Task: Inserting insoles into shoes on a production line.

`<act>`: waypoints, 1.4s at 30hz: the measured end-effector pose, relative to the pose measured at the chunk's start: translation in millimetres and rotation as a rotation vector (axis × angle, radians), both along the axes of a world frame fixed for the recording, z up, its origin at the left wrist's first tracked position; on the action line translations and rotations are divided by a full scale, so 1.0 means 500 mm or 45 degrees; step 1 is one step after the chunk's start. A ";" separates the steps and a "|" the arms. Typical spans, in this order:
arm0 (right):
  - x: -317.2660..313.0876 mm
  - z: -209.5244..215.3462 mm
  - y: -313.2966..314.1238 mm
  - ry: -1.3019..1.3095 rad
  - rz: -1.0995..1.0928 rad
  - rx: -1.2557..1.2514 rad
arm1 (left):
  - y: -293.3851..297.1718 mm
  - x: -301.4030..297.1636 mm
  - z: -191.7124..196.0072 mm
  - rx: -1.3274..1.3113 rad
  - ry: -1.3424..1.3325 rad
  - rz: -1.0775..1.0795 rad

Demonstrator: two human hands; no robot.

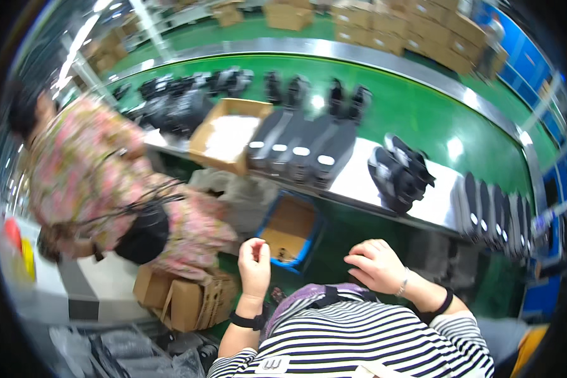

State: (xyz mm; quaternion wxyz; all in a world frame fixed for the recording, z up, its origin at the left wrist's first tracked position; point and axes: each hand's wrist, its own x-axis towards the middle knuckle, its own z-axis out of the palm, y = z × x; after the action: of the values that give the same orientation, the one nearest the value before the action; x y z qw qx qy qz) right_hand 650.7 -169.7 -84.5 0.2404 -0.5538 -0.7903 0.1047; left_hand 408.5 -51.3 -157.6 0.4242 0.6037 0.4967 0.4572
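My left hand (pixel 254 267) is raised in front of me with its fingers loosely curled and the thumb apart; it looks empty. To its right, my right hand (pixel 378 266) hangs in the air with bent fingers pointing left, and nothing shows in it. Both hands are short of the bench and touch nothing. Beyond the left hand, a blue tray (pixel 317 234) with a brown bottom sits below the bench edge. Dark insoles (pixel 296 148) with white oval labels lie in a row on the bench. Nearer my right hand is a pile of black shoes (pixel 399 173).
A co-worker (pixel 101 170) in a floral garment stands close on the left. A carton (pixel 230 135) of white sheets and wrapped dark shoes (pixel 176 110) sit at the bench's left. More insoles (pixel 494 211) stand at the right. Cardboard boxes (pixel 186 299) lie low left.
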 end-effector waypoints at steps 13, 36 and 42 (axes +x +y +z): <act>0.371 -0.091 -0.102 0.145 -0.798 -0.069 | -0.015 0.408 -0.020 -0.302 -0.031 -0.605; 0.585 -0.167 0.011 0.431 -1.475 -0.816 | 0.209 0.824 -0.145 -0.361 0.271 -1.014; 0.622 -0.218 0.089 0.043 -1.223 -0.554 | 0.209 0.866 -0.189 -0.722 0.056 -0.989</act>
State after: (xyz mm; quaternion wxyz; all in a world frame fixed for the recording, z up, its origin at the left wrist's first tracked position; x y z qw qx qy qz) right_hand 961.5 -125.2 -193.4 0.1535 -0.8889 -0.4034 0.1534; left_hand 841.4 52.9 -252.1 0.7010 0.6145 0.3484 0.0985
